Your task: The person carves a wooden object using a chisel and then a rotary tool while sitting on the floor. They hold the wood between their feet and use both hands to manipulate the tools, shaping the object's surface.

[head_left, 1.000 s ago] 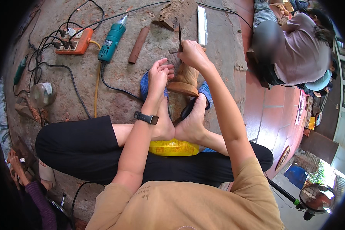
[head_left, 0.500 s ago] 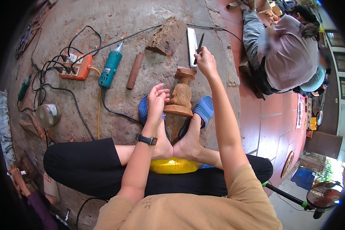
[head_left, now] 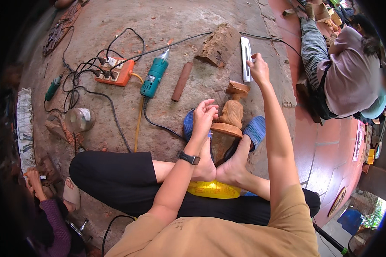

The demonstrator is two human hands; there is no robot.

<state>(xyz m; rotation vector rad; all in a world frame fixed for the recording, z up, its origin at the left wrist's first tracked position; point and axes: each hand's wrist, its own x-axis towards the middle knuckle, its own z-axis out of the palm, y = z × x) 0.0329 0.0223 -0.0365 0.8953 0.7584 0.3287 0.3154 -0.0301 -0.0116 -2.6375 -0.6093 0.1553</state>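
Here, my outstretched right hand (head_left: pixel 259 70) curls at a slim white case (head_left: pixel 245 46); its grip I cannot tell. My left hand (head_left: pixel 204 115), fingers loosely apart, hangs just left of the round-based wooden carving (head_left: pixel 233 113).

A head-worn fisheye looks down over the lap (head_left: pixel 111 182); near, wide and upright.

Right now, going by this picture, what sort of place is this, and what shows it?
Most likely a wood-carving workshop: there is a carved brown figure, apparently wooden, a teal corded power tool and a rough brown block that looks like wood.
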